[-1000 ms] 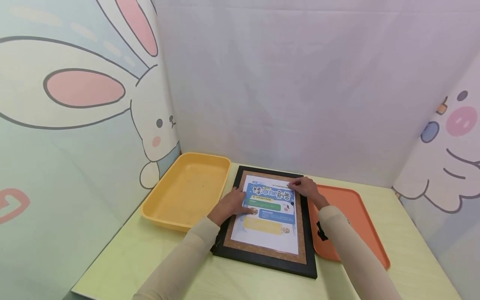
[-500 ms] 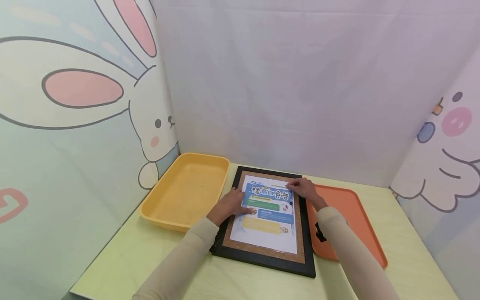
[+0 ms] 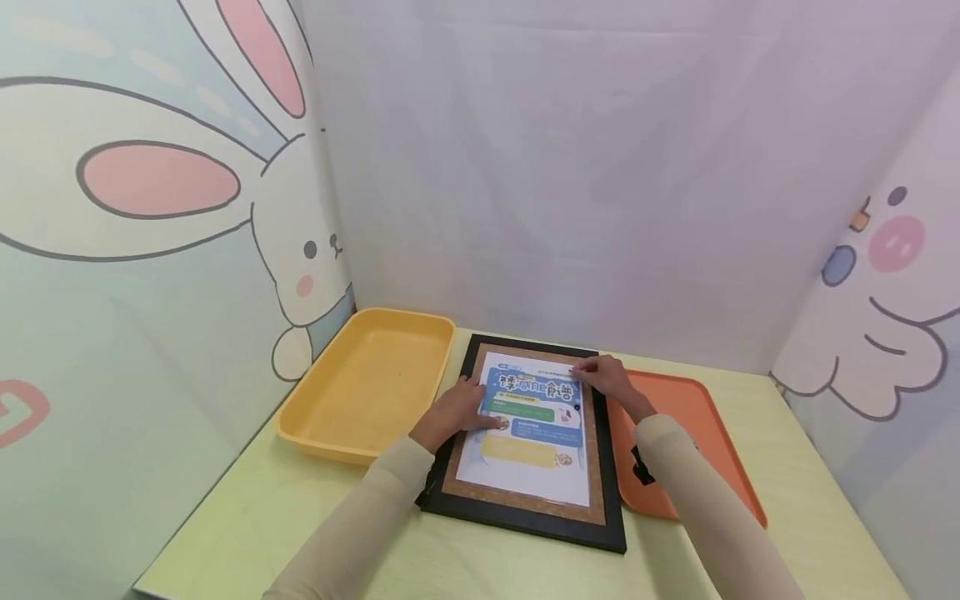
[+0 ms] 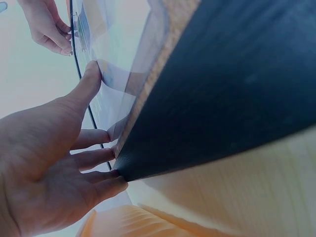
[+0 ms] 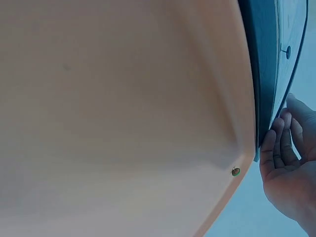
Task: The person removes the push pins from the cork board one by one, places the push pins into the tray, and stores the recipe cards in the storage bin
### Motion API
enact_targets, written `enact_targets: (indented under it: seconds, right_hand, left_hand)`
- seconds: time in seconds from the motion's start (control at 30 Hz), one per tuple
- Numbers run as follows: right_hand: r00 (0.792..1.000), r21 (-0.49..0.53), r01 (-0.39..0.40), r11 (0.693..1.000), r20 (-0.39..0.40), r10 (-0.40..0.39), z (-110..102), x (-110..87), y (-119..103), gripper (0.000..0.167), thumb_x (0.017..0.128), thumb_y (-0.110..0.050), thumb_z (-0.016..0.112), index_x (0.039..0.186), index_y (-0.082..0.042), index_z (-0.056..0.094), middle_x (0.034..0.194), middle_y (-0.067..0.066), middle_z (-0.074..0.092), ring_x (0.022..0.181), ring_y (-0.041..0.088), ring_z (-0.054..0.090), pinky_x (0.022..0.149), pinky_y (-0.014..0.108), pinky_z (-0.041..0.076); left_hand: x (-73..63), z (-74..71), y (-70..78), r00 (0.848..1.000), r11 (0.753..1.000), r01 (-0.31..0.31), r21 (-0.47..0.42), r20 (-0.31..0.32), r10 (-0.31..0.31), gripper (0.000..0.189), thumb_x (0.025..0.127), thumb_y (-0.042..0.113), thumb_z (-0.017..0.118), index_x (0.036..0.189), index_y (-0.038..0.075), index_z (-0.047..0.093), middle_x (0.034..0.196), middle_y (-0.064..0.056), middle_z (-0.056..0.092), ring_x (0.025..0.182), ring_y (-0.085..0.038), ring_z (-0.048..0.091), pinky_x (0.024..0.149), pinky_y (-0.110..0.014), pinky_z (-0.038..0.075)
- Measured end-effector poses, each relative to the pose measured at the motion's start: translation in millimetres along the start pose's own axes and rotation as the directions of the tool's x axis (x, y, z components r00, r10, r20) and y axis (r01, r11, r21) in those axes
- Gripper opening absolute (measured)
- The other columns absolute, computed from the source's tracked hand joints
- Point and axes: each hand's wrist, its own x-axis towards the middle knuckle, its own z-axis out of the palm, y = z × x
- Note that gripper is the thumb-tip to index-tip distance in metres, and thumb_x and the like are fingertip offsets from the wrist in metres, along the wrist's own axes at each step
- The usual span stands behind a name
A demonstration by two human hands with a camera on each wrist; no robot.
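A printed sheet [image 3: 517, 479] in a clear film lies on a cork board [image 3: 597, 467] with a black frame [image 3: 540, 533]. My left hand [image 3: 459, 408] spreads across the board's left side, thumb on the sheet and other fingertips along the edge. In the left wrist view the film [image 4: 123, 74] bulges up from the cork beside that thumb. At the sheet's upper right corner my right hand [image 3: 606, 377] pinches a tiny dark thing that looks like a pushpin head, mostly hidden by the fingertips. Just below, a dark pushpin [image 5: 288, 52] stands in the sheet's right side.
A yellow tray [image 3: 291, 429] stands left of the board, close to the frame. On the right lies an orange tray [image 3: 720, 450], under my right forearm. A small pin-like piece [image 5: 236, 171] sits by its rim. A white curtain [image 3: 555, 183] hangs behind the table.
The whole scene shifts slightly left as the head view turns. Both hands keep their places on the board, the right fingertips still at the sheet's upper right corner.
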Motion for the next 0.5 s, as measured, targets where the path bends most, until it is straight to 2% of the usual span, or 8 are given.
enact_targets:
  seconds: [0.27,0.5]
  right_hand:
    - [1.0,-0.003,-0.008,1.0,-0.028,0.008,-6,-1.8,5,0.023,0.096,-0.02,0.077,0.108,-0.001,0.08,0.099,0.014,0.074,0.082,0.026,0.06,0.068,0.03,0.046]
    - [0.998,0.004,-0.04,0.999,-0.047,0.04,-14,-4.5,5,0.025,0.097,-0.022,0.076,0.109,0.0,0.079,0.102,0.016,0.073,0.086,0.028,0.06,0.069,0.031,0.049]
  left_hand:
    - [0.0,3.6,-1.6,1.0,1.0,-0.026,-0.013,-0.014,0.026,0.076,0.086,0.057,0.08,0.139,0.005,0.063,0.148,-0.013,0.055,0.12,-0.029,0.054,0.102,-0.042,0.049]
    - [1.3,3.8,-3.0,1.0,0.999,-0.028,0.029,-0.011,0.028,0.079,0.087,0.06,0.078,0.141,0.005,0.061,0.149,-0.012,0.055,0.122,-0.028,0.053,0.105,-0.042,0.048]
